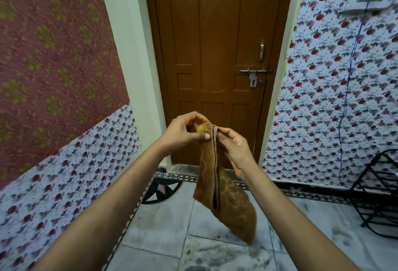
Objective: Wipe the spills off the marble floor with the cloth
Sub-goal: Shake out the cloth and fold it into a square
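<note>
Head camera looks forward and down: both hands are raised together in front of a closed brown door (215, 55), pinching the top of a brown cloth (224, 193). The left hand (183, 132) grips the bunched upper corner between thumb and fingers, and the right hand (234, 148) pinches the folded edge just beside it, so the cloth hangs free in the air, folded lengthwise, its lower end well above the marble floor (163, 227).

The step in hand looks like readying the cloth before any wiping begins. To do it well, I would open or refold it into a flat pad that fills the palm, with no loose tail left to drag. Grey smudges show on the tiles near the bottom edge of the floor and towards the black metal rack (379, 195) at its right edge; whether they are spills or marble veining I cannot tell. Crouching low and pressing flat would clean better than dabbing.
</note>
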Available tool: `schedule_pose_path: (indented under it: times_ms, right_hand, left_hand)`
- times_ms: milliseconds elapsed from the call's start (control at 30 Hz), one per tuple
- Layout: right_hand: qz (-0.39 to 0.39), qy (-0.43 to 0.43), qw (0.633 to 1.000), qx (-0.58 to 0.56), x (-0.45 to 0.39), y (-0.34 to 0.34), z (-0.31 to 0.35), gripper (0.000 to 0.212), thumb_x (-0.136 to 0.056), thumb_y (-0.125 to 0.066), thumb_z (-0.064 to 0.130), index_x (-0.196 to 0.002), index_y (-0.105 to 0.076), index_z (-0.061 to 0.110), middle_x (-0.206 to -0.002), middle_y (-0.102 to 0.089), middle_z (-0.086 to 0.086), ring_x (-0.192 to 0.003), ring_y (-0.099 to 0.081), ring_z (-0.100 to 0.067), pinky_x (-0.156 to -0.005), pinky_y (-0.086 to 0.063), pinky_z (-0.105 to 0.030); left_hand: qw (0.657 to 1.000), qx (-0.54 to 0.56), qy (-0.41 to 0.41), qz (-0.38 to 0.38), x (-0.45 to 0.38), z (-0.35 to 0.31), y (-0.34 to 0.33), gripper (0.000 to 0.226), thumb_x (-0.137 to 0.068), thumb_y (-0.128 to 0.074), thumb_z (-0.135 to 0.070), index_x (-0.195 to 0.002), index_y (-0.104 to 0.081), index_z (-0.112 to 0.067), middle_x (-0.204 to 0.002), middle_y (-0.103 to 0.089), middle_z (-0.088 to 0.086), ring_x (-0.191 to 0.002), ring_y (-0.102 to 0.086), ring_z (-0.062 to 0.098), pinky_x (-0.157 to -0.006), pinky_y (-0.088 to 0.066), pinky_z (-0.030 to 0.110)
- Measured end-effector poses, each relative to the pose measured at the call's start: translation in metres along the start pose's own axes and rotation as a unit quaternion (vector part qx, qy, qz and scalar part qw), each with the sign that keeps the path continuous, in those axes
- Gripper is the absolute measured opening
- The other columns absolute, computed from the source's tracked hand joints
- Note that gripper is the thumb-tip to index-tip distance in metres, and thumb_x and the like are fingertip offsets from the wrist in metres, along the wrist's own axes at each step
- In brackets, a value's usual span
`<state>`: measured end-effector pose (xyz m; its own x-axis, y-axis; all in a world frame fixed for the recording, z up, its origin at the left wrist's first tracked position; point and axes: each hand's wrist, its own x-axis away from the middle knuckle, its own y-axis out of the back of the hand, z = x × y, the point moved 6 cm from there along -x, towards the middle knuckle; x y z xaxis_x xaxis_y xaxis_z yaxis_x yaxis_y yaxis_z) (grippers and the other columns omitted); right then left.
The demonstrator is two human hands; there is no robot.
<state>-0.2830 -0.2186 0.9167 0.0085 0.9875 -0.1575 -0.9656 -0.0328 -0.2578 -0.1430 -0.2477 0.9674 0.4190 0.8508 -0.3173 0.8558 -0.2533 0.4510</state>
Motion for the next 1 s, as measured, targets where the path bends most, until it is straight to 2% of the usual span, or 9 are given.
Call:
schedule_pose_path:
  times_ms: [100, 233, 367, 467, 533, 667, 767, 833, 1000]
  right_hand:
    - [-0.008, -0.005, 1.0, 0.012, -0.003, -0.001, 0.0, 0.011, -0.091, -0.057, 0.019, -0.096, -0.066, 0.022, -0.09, -0.068, -0.004, -0.084, -0.065, -0.017, -0.079, -0.053, -0.032]
    - [-0.01, -0.046, 0.998, -0.031, -0.008, -0.002, -0.001, 0.012, -0.091, -0.058, 0.022, -0.099, -0.066, 0.018, -0.085, -0.067, -0.008, -0.076, -0.065, -0.018, -0.068, -0.055, -0.029]
    - [0.024, -0.023, 0.999, -0.038, -0.01, -0.001, 0.004, 0.015, -0.095, -0.051, 0.015, -0.097, -0.065, 0.016, -0.09, -0.067, -0.006, -0.082, -0.066, -0.017, -0.071, -0.054, -0.026]
    - [0.018, 0.001, 1.0, -0.011, -0.013, 0.001, 0.005, 0.009, -0.093, -0.054, 0.014, -0.093, -0.062, 0.018, -0.093, -0.066, -0.005, -0.088, -0.063, -0.019, -0.083, -0.052, -0.034]
    - [0.001, 0.008, 1.0, 0.002, -0.015, 0.002, 0.005, 0.003, -0.089, -0.06, 0.016, -0.091, -0.059, 0.018, -0.095, -0.065, -0.005, -0.092, -0.062, -0.02, -0.089, -0.05, -0.039]
    - [0.008, 0.018, 1.0, 0.0, -0.015, -0.002, 0.004, 0.006, -0.088, -0.061, 0.018, -0.083, -0.063, 0.015, -0.086, -0.066, -0.004, -0.086, -0.063, -0.02, -0.08, -0.052, -0.033]
    - [0.052, 0.013, 0.998, -0.046, -0.015, -0.009, 0.002, 0.012, -0.088, -0.061, 0.023, -0.093, -0.069, 0.016, -0.094, -0.068, -0.01, -0.09, -0.064, -0.024, -0.084, -0.051, -0.037]
    - [0.052, 0.021, 0.998, -0.023, -0.015, -0.009, 0.002, 0.017, -0.087, -0.062, 0.022, -0.101, -0.069, 0.014, -0.099, -0.068, -0.013, -0.093, -0.065, -0.026, -0.085, -0.052, -0.038]
    - [0.02, 0.025, 0.999, 0.026, -0.016, -0.004, 0.006, 0.011, -0.089, -0.06, 0.015, -0.095, -0.069, 0.015, -0.089, -0.068, -0.007, -0.085, -0.066, -0.019, -0.07, -0.054, -0.025]
  left_hand:
    - [0.999, -0.028, -0.035, 0.014, 0.002, -0.009, -0.004, 0.019, -0.076, -0.074, -0.026, -0.094, -0.066, -0.024, -0.092, -0.066, -0.005, -0.087, -0.062, 0.011, -0.071, -0.051, 0.025]
    - [0.998, -0.044, -0.05, -0.011, 0.001, -0.014, -0.005, 0.013, -0.081, -0.068, -0.031, -0.092, -0.067, -0.023, -0.089, -0.067, -0.005, -0.085, -0.064, 0.009, -0.069, -0.05, 0.023]
    - [0.998, -0.039, -0.035, -0.048, 0.002, -0.006, -0.005, 0.01, -0.081, -0.069, -0.028, -0.091, -0.068, -0.025, -0.091, -0.068, -0.004, -0.091, -0.064, 0.013, -0.078, -0.054, 0.032]
    - [0.998, 0.013, -0.019, -0.065, 0.003, 0.0, -0.004, 0.011, -0.079, -0.071, -0.029, -0.089, -0.066, -0.025, -0.093, -0.069, 0.0, -0.095, -0.065, 0.018, -0.086, -0.054, 0.04]
    - [0.998, 0.038, -0.012, -0.056, 0.003, -0.001, -0.003, 0.005, -0.082, -0.069, -0.025, -0.086, -0.067, -0.024, -0.091, -0.069, -0.001, -0.094, -0.065, 0.018, -0.086, -0.053, 0.039]
    - [0.998, 0.048, -0.002, -0.05, 0.003, 0.0, 0.0, 0.004, -0.086, -0.064, -0.022, -0.088, -0.068, -0.02, -0.086, -0.069, -0.005, -0.087, -0.064, 0.012, -0.077, -0.049, 0.03]
    - [0.997, 0.03, 0.005, -0.07, 0.003, 0.004, 0.004, 0.008, -0.085, -0.065, -0.026, -0.086, -0.068, -0.018, -0.084, -0.068, -0.002, -0.085, -0.063, 0.015, -0.08, -0.05, 0.04]
    - [0.997, 0.021, 0.01, -0.069, 0.003, 0.007, 0.003, 0.005, -0.083, -0.066, -0.026, -0.083, -0.068, -0.021, -0.083, -0.068, 0.0, -0.086, -0.064, 0.018, -0.083, -0.051, 0.044]
    - [0.998, 0.049, 0.038, -0.025, 0.005, 0.011, 0.001, 0.015, -0.081, -0.067, -0.025, -0.088, -0.069, -0.012, -0.086, -0.067, 0.005, -0.087, -0.063, 0.021, -0.087, -0.051, 0.044]
